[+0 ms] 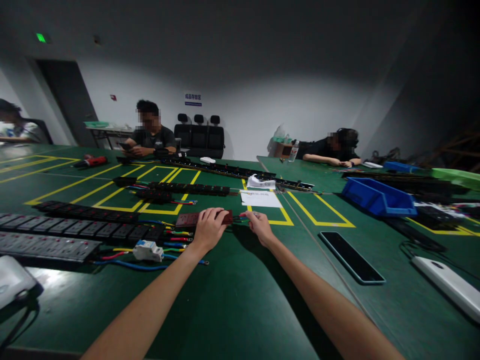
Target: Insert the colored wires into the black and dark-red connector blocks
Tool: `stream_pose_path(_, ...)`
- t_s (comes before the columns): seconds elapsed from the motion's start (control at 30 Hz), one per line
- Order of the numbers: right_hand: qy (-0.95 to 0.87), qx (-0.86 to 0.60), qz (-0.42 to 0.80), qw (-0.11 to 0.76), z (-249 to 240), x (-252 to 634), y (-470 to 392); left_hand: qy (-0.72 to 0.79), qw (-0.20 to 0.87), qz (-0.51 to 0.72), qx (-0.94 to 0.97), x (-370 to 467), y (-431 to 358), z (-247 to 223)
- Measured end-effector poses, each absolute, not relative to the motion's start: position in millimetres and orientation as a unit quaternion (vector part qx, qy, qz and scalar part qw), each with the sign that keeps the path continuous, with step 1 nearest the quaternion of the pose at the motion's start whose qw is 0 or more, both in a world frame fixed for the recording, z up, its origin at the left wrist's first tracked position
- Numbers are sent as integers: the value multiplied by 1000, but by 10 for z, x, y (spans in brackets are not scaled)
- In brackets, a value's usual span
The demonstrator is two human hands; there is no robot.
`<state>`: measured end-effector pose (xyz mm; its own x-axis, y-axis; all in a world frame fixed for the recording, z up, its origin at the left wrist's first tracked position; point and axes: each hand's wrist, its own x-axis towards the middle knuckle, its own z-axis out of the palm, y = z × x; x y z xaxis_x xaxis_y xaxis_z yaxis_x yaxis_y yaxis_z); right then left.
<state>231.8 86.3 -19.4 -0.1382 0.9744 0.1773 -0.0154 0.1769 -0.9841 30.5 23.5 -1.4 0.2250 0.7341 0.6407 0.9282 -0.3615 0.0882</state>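
My left hand (208,229) lies over a short dark red strip (184,219), fingers bent around its right half. Thin wires (237,217) come out of the strip's right end. My right hand (260,227) pinches the ends of these wires, with a bit of red showing at the fingertips. To the left of my hands lie several black and grey socket strips (108,230) with coloured leads and ring terminals. A white breaker-like block (148,250) sits among the yellow, red and blue leads nearest me.
A phone (351,257) and a white oblong device (448,285) lie to my right, near a blue bin (378,197). White paper (261,199) and long black strips (240,171) are beyond my hands. A red power tool (92,161) is far left. Several people sit around the table.
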Motion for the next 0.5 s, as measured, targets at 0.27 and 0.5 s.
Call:
stream_pose_path(0.27, -572, -410, 496, 509, -215, 2322, 881, -543, 158, -310, -765, 303, 227, -2)
stream_pose_path(0.5, -554, -404, 513, 517, -281, 2336, 916, -542, 157, -318, -762, 310, 213, 16)
